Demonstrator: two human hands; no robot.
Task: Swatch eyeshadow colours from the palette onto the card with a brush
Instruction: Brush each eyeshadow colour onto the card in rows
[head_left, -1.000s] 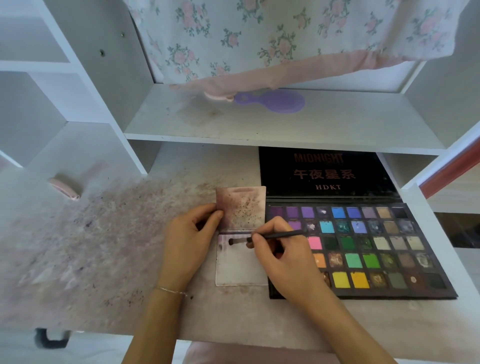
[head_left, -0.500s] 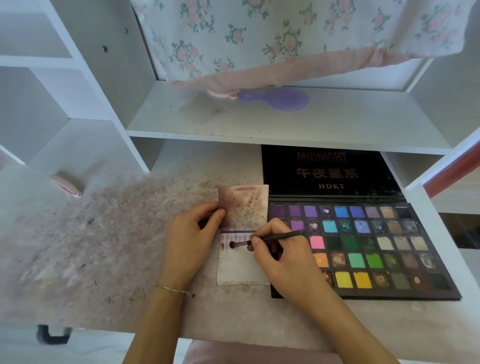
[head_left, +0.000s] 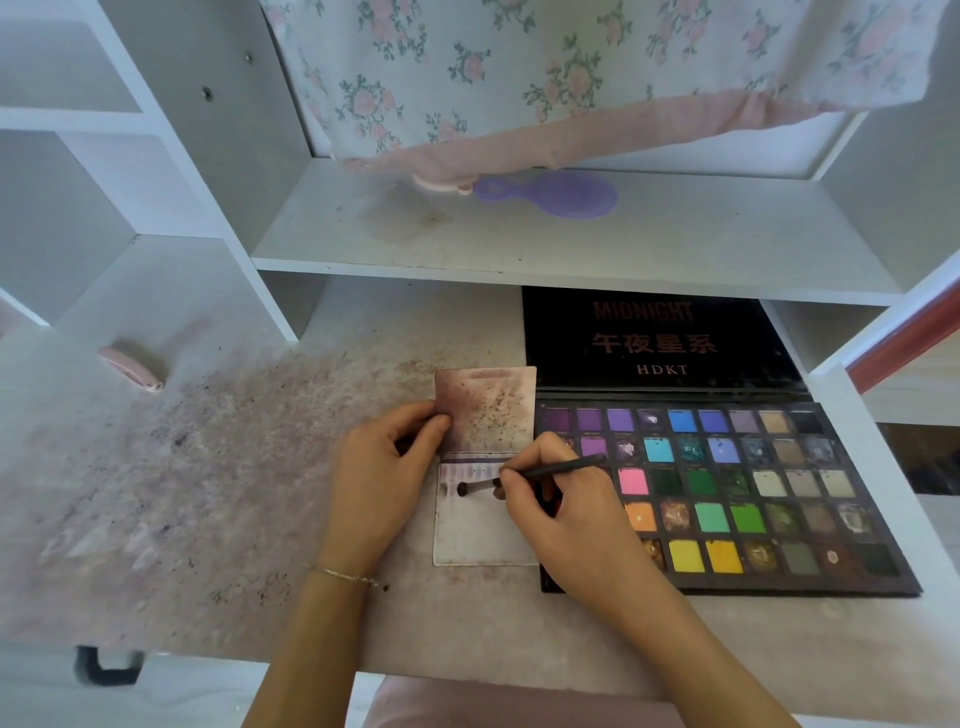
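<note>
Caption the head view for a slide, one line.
Right hand strokes a thin dark brush on the stained white card beside the open multicolour eyeshadow palette; left hand steadies the card.

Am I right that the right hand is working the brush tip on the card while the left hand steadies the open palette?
Not quite. The head view shows the left hand steadying the card at its left edge, not the palette, which lies untouched to the right. The rest holds: the right hand works the brush tip on the card.
</note>
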